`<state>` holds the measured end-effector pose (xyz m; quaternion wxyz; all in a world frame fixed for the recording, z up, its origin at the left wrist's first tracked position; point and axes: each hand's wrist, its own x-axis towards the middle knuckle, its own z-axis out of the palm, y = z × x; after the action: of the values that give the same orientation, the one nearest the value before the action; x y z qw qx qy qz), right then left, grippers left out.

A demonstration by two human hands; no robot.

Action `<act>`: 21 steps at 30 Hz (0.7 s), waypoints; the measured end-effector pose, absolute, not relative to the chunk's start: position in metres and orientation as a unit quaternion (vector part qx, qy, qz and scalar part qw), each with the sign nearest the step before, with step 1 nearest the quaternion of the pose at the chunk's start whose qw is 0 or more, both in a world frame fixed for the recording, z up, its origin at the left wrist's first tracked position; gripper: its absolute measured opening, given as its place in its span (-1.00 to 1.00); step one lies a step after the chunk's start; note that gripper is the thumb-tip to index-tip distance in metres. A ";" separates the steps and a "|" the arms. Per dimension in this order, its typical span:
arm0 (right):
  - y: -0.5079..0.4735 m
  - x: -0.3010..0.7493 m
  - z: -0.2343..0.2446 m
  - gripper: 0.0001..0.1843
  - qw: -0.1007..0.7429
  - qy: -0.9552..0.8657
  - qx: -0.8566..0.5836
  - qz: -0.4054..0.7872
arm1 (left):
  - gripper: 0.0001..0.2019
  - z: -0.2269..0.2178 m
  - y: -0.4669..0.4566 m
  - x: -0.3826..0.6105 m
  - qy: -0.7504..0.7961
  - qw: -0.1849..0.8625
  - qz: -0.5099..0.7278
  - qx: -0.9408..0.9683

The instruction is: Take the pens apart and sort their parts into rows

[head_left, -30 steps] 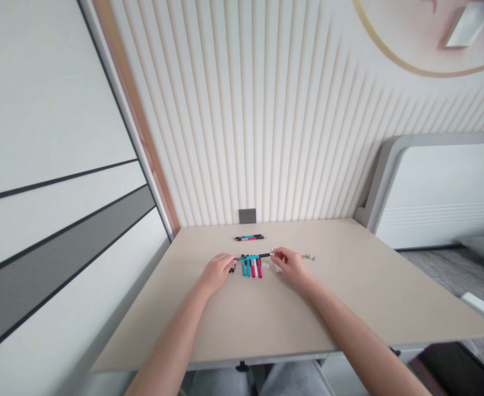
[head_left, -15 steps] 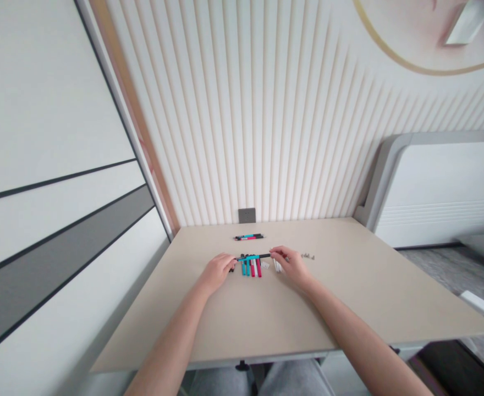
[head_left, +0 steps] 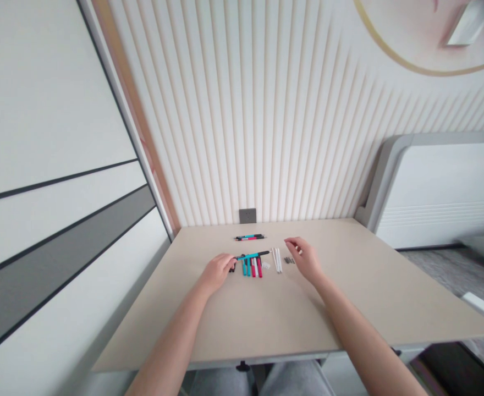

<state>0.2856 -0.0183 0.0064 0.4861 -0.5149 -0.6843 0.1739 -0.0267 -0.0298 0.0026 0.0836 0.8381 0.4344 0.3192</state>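
Note:
My left hand (head_left: 218, 270) is closed around the left end of a blue pen (head_left: 250, 256) with a black grip, held level just above the table. To the right of the pen's tip, my right hand (head_left: 303, 257) is raised with thumb and forefinger brought together; whatever they pinch is too small to make out. Below the held pen lie blue barrels (head_left: 246, 268) and red barrels (head_left: 257, 268) in a row. Thin white refills (head_left: 277, 260) and small dark grey pieces (head_left: 289, 260) sit between the row and my right hand. Small black parts (head_left: 232, 269) are partly hidden by my left hand.
Two pens (head_left: 249, 237), one blue and one red, lie toward the back of the beige table (head_left: 209, 335). Small clear-white pieces (head_left: 266, 265) rest beside the red barrels. A ribbed wall with a dark socket (head_left: 247, 215) borders the far edge; a white cabinet stands left.
My right hand has moved off the pen's tip, to the right and slightly up, uncovering the white refills. The left hand keeps the pen in nearly the same spot.

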 end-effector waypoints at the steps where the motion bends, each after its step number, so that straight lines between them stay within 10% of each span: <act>1: -0.016 0.294 0.006 -0.64 0.482 -0.681 -0.527 0.159 | -0.64 0.002 -0.030 -0.027 0.436 0.086 0.316 0.838; 21: -0.024 0.343 -0.018 -0.77 0.223 -0.727 -0.645 0.080 | -0.67 0.001 -0.028 -0.028 0.432 0.106 0.305 0.842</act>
<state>0.3425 -0.0235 -0.0177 0.2228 -0.6449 -0.7267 0.0799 -0.0282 -0.0278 0.0009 0.1059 0.8424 0.4317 0.3046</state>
